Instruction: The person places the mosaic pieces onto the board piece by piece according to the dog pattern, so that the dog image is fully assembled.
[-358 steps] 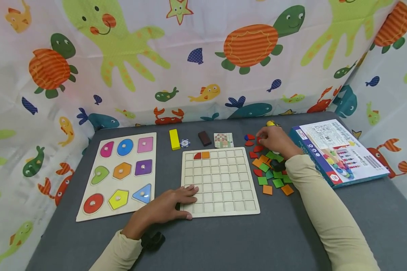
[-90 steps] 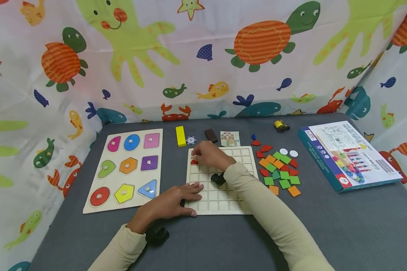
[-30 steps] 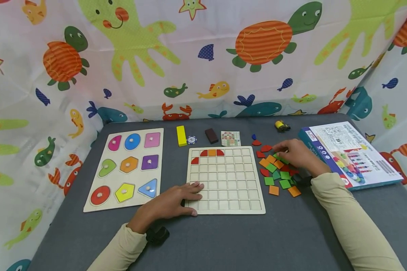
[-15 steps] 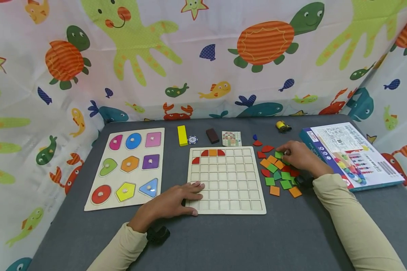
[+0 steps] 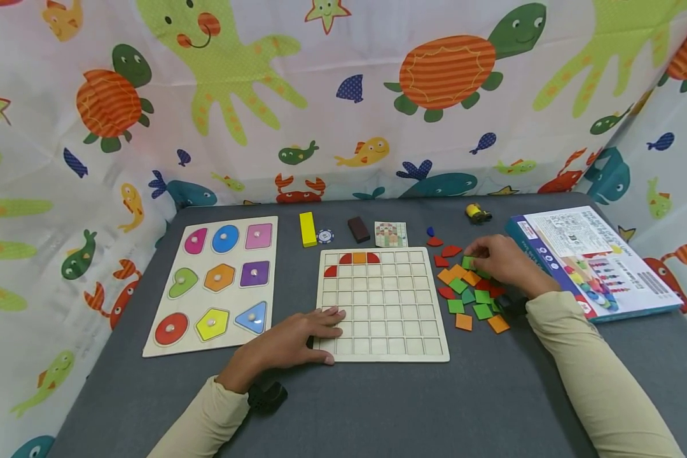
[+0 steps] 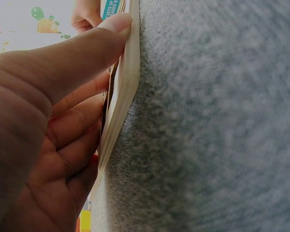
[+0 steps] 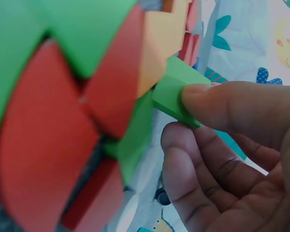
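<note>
A pale wooden grid board (image 5: 397, 313) lies before me, with a red quarter-round tile (image 5: 330, 271) in its second row. In its top row an orange square tile (image 5: 358, 257) sits between two red quarter-round tiles. My left hand (image 5: 289, 340) rests on the board's lower left edge, its fingers spread over the corner area and its thumb along the rim. At the far right pile of red, orange and green tiles, my right hand (image 5: 504, 262) pinches a green square tile (image 7: 171, 94) between thumb and fingers. The hand covers part of the pile.
Left stands a knobbed shape puzzle (image 5: 173, 305). Behind the board lie a yellow block (image 5: 308, 229), a poker chip (image 5: 324, 236), a dark brown block (image 5: 358, 229) and a picture card (image 5: 390, 234). A boxed game (image 5: 595, 261) and a small yellow-black toy (image 5: 478, 214) are at right.
Two more red quarter-round tiles have come onto the board. My right hand went from the pile to the board and back, and now pinches a green tile. My left hand stayed on the board.
</note>
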Motion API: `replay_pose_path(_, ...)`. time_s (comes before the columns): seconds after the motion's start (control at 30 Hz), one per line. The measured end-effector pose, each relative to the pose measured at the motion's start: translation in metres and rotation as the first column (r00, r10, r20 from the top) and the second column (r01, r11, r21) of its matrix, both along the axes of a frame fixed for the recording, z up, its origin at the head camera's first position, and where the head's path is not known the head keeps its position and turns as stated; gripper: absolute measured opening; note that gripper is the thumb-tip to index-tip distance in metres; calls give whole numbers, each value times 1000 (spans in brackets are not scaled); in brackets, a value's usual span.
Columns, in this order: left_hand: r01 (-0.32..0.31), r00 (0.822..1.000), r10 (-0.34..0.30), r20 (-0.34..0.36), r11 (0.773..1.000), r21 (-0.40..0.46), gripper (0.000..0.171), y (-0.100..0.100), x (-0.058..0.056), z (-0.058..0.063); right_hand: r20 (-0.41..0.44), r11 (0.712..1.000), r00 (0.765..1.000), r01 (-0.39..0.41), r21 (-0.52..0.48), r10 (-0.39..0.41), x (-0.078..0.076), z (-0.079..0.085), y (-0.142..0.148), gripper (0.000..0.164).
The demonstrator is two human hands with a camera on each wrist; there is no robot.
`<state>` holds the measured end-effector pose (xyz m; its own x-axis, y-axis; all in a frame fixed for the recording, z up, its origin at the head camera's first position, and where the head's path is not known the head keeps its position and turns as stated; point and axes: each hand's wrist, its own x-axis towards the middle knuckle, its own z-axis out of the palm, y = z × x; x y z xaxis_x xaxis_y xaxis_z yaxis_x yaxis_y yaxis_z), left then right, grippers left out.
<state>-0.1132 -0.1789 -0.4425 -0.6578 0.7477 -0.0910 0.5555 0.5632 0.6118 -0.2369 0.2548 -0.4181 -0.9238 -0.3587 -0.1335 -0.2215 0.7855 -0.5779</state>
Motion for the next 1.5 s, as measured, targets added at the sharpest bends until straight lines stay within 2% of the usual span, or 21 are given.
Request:
replay_pose_path(0.33, 10, 1000, -10, -4, 1000, 3, 58, 0, -1, -1, -55, 1000, 998, -14, 10, 14, -1, 6, -20, 24)
replay_pose_path(0.47, 11, 1000, -11, -7, 1000, 6, 58, 0, -1, -2, -68, 999, 997, -36, -18, 35, -1, 7, -33, 23)
replay_pose_path(0.97, 11, 1000, -11, -10, 1000, 7, 58, 0, -1, -2, -88, 984, 987, -141, -108, 132, -6, 9, -92, 24)
replay_pose_path(1.27, 27, 999, -26, -25, 1000, 14, 58, -1, -2, -2, -74, 978, 987, -154, -138, 145, -5, 9, -120, 21)
replay_pose_path(1.5, 32, 999, -32, -28, 999, 8, 57, -1, -2, -2, -79, 963, 975, -217, -162, 207, -5, 6, -141, 22)
